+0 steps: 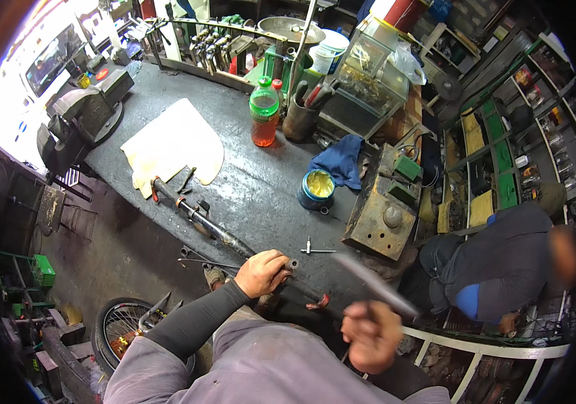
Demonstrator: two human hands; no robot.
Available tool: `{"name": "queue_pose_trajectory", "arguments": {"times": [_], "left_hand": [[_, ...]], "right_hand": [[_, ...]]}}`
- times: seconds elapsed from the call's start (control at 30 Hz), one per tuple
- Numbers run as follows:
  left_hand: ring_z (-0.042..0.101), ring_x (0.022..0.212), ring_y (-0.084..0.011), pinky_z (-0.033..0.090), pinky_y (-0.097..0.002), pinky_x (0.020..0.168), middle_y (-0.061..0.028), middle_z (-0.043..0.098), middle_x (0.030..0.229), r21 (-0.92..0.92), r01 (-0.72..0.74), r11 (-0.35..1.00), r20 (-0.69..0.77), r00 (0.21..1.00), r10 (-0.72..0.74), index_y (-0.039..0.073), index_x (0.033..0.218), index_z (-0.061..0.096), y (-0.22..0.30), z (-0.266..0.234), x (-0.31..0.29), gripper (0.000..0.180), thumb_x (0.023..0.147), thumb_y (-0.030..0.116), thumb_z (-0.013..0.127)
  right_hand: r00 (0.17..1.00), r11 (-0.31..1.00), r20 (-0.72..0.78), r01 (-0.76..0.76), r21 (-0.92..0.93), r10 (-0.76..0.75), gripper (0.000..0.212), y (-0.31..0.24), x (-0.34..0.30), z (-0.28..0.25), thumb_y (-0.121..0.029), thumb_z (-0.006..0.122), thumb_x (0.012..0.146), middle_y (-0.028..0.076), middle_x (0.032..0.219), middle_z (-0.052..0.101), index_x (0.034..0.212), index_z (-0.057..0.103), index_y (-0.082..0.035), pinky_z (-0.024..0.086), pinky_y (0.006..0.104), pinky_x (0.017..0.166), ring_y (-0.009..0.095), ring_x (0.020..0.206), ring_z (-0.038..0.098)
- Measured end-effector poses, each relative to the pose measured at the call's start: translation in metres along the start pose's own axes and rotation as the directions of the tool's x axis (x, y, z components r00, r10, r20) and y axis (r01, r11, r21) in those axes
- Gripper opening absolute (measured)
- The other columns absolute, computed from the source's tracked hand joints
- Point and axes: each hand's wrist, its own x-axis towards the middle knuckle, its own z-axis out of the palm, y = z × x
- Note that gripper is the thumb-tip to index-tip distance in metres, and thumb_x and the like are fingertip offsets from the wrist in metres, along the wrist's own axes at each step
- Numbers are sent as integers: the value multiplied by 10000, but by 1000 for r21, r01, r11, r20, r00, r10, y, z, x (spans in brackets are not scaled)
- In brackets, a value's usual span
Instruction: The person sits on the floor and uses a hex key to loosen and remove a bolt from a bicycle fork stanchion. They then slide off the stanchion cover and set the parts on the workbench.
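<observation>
A long black metal tube (220,233) with orange bands and red pieces at its ends lies slantwise along the near edge of the bench. My left hand (261,273) is closed around it, close to a short hollow stub (292,264). To the right, my right hand (372,337) is raised and closed on a long flat grey tool (379,286), smeared by motion, so its exact kind is unclear. A small T-shaped metal tool (311,250) lies on the bench beyond my hands. Near the tube's far end is a pale yellow cloth (180,145).
On the bench stand an open tub of yellow grease (318,185), a bottle of red liquid (265,111), a blue rag (342,160), a metal box (385,209) and a vise (82,114). A bicycle wheel (123,326) is below left. Another person (503,262) bends at the right.
</observation>
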Motion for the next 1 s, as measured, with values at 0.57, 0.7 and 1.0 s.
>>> {"name": "queue_pose_trajectory", "arguments": {"times": [0.57,0.7,1.0], "left_hand": [[722,915,-401,608,-467,791,-175,704,1052,0,22,1000,0,1000,-22,3,1161,696,3,-3,3,364,862,100,878],[720,915,-405,608,-466,791,-177,710,1071,-21,12,1000,-1,1000,-12,3,1172,693,2,1,-2,370,856,86,867],[723,943,-393,608,-469,818,-164,709,1078,-11,27,1000,30,999,-26,9,1178,699,1,-1,-4,364,866,101,862]], "right_hand": [[891,834,161,-315,-453,424,248,16,5,7,-188,700,1108,279,754,652,1016,653,37,520,461,586,433,672,736],[915,911,91,375,170,-393,187,-2,13,-13,-181,657,1119,51,643,624,1104,664,5,498,349,537,186,501,544],[942,931,120,-279,-236,313,326,19,-14,12,-266,697,1128,233,693,613,992,639,24,504,486,575,457,626,689]]}}
